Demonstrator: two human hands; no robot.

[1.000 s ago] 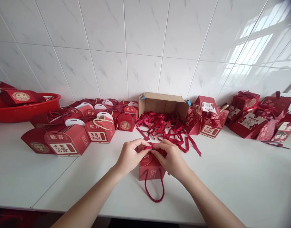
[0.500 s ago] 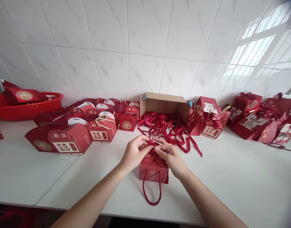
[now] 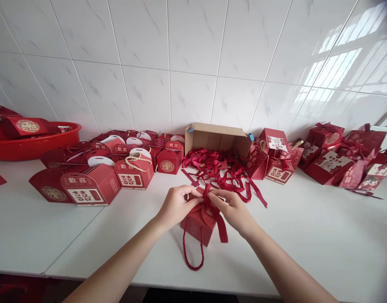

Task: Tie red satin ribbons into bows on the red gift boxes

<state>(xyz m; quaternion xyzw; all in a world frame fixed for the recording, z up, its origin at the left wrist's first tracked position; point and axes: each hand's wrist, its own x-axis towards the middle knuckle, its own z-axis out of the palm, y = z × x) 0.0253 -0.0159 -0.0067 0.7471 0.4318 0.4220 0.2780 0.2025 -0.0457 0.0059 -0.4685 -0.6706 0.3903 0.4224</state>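
A small red gift box [image 3: 196, 225] stands on the white table between my hands, turned at an angle. Its twisted rope handle [image 3: 193, 268] hangs down the near side and rests on the table. Over the box top lies a dark red ribbon [image 3: 223, 231], with one tail falling down the right side. My left hand [image 3: 176, 206] is closed, thumb and forefinger pinching the ribbon at the left of the knot area. On the other side my right hand [image 3: 231, 207] pinches the ribbon's loop. The fingers partly hide the knot.
Behind the box, loose red ribbons [image 3: 218, 168] spill from an open cardboard box [image 3: 218, 134]. Several red gift boxes [image 3: 92, 185] stand at the left, beside a red plastic basin [image 3: 38, 147]. More gift boxes [image 3: 330, 166] are piled at the right. A tiled wall [image 3: 143, 92] closes the back.
The gift box has turned so a corner faces nearer, and its rope handle has shifted left. A ribbon tail now hangs at the right side. My hands have stayed at the box top.
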